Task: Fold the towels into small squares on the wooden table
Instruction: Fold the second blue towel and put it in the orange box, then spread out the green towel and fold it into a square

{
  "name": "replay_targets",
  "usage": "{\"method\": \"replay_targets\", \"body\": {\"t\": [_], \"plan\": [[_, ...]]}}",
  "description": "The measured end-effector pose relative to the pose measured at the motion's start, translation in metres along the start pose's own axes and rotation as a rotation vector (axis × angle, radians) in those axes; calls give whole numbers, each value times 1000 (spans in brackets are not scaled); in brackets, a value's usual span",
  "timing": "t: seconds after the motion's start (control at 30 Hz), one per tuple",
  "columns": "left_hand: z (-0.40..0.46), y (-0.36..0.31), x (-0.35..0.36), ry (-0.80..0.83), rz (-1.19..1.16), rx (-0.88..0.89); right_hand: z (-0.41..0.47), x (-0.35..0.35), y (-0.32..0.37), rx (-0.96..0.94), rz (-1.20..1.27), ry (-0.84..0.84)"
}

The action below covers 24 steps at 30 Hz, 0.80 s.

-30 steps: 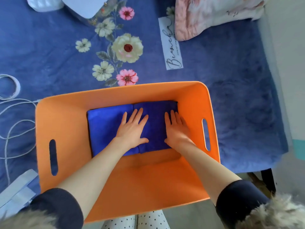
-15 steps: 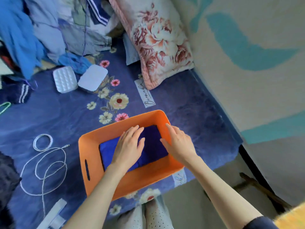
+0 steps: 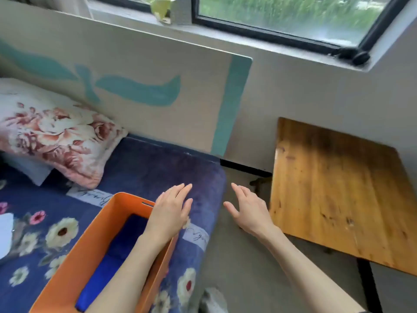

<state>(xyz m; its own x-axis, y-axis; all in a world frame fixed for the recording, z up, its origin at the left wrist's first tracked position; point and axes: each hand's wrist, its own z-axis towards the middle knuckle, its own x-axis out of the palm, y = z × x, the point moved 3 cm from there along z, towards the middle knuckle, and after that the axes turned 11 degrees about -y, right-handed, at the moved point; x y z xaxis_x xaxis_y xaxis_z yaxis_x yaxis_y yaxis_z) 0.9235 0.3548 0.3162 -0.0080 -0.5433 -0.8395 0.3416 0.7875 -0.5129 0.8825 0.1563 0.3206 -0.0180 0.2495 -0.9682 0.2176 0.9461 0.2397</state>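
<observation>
Folded blue towels (image 3: 119, 254) lie inside an orange plastic basket (image 3: 90, 240) on the bed at the lower left. My left hand (image 3: 170, 211) hovers over the basket's right rim with straight fingers and holds nothing. My right hand (image 3: 248, 211) is in the air over the floor gap between the bed and the wooden table (image 3: 338, 190), fingers spread and empty. The table stands at the right with a bare top.
The bed carries a blue floral blanket (image 3: 158, 172) and a floral pillow (image 3: 52, 136) at the left. A painted headboard (image 3: 135, 91) and a window (image 3: 282, 16) are behind. Grey floor (image 3: 239, 267) separates the bed and the table.
Both hands have lifted off the towels and out of the basket, moving right. The view has swung right, bringing the wooden table and window into sight.
</observation>
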Motion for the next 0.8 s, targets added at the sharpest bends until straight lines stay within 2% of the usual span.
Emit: {"method": "replay_targets", "body": {"t": [0.23, 0.4, 0.53, 0.8], "plan": [[-20, -122, 51, 206, -72, 385, -119, -39, -112, 418, 101, -112], [-65, -216, 82, 305, -82, 658, -225, -56, -174, 669, 156, -205], [-131, -295, 107, 342, -133, 859, -332, -61, -218, 859, 180, -280], [-321, -415, 162, 577, -204, 1088, -563, -40, -276, 1189, 210, -364]]}}
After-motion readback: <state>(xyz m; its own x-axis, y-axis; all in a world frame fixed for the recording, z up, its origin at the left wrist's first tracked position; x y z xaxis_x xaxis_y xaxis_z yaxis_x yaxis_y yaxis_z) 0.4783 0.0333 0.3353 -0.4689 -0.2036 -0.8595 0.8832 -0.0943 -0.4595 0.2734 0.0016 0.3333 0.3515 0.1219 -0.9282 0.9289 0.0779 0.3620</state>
